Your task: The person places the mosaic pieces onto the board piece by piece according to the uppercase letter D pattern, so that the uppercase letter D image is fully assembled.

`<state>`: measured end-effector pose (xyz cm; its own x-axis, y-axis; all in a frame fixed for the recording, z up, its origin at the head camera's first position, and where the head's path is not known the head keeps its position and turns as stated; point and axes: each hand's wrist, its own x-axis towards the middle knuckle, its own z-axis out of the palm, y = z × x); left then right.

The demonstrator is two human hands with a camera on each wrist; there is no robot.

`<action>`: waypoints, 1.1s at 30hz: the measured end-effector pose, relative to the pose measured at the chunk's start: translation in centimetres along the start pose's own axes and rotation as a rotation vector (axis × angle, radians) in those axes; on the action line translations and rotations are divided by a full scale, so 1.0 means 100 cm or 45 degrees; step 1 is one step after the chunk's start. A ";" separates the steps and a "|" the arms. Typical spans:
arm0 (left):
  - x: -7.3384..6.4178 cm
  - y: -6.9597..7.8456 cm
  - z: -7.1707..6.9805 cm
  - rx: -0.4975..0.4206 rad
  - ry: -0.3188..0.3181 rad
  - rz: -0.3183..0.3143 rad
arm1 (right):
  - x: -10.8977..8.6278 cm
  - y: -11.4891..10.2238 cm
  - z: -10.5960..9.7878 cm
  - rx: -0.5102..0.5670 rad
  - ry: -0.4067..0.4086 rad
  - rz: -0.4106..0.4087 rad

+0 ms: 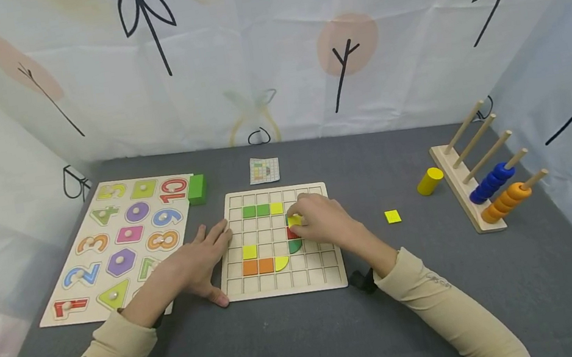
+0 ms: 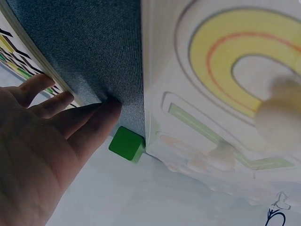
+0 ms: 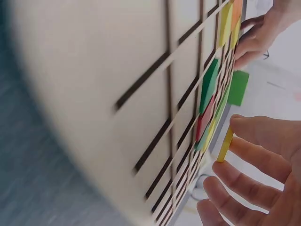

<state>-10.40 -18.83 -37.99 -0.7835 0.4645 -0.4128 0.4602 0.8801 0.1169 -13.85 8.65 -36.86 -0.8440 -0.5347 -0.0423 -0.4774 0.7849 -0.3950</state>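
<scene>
A wooden grid board (image 1: 328,274) lies flat on the table. My right hand (image 1: 319,216) is over its right half and pinches a thin yellow tile (image 3: 225,145) between thumb and fingertips, held edge-on above the cells. Just below it sit a red tile (image 1: 292,234) and a green quarter-round tile (image 1: 295,246). Other cells hold green tiles (image 1: 256,211), a yellow square (image 1: 249,252), orange squares (image 1: 258,266) and a yellow quarter-round (image 1: 281,263). My left hand (image 1: 199,264), fingers spread, rests along the board's left edge.
A number-and-shape puzzle board (image 1: 73,241) lies at the left, with a green block (image 1: 197,190) at its corner. Behind the grid is a small pattern card (image 1: 264,170). To the right are a yellow square (image 1: 393,216), a yellow cylinder (image 1: 430,181) and a peg stand (image 1: 466,195) with beads.
</scene>
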 end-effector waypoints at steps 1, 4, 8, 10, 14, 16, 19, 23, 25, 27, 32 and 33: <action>0.000 0.000 0.000 -0.002 -0.001 -0.001 | 0.001 -0.003 0.001 0.000 -0.002 -0.011; 0.000 0.000 0.001 -0.004 0.003 0.000 | 0.007 -0.011 0.004 0.000 -0.024 -0.036; 0.000 0.000 0.001 -0.003 0.007 0.001 | 0.015 -0.024 0.010 -0.009 -0.059 -0.027; 0.000 0.000 0.001 0.001 0.008 0.001 | 0.020 -0.030 0.013 -0.009 -0.078 -0.025; 0.000 0.000 0.001 0.003 0.003 0.002 | 0.028 -0.043 0.018 -0.029 -0.105 -0.031; 0.000 0.000 0.001 0.004 0.005 0.006 | 0.031 -0.049 0.020 -0.032 -0.114 -0.038; 0.000 -0.001 0.001 0.006 0.006 0.011 | 0.035 -0.055 0.024 -0.044 -0.123 -0.051; 0.001 -0.001 0.001 0.004 0.005 0.009 | 0.039 -0.060 0.028 -0.063 -0.143 -0.060; 0.001 -0.001 0.001 0.001 0.004 0.007 | 0.041 -0.061 0.030 -0.067 -0.149 -0.062; 0.001 -0.001 0.002 -0.001 0.003 0.006 | 0.042 -0.062 0.032 -0.074 -0.150 -0.062; 0.001 -0.002 0.002 -0.003 0.005 0.008 | 0.043 -0.062 0.034 -0.075 -0.136 -0.068; 0.001 -0.002 0.002 -0.005 0.003 0.008 | 0.044 -0.062 0.035 -0.075 -0.137 -0.068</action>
<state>-10.49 -19.01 -38.21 -0.7818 0.4701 -0.4096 0.4632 0.8777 0.1231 -13.74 0.39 -37.77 -0.7873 -0.6045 -0.1219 -0.5375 0.7696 -0.3446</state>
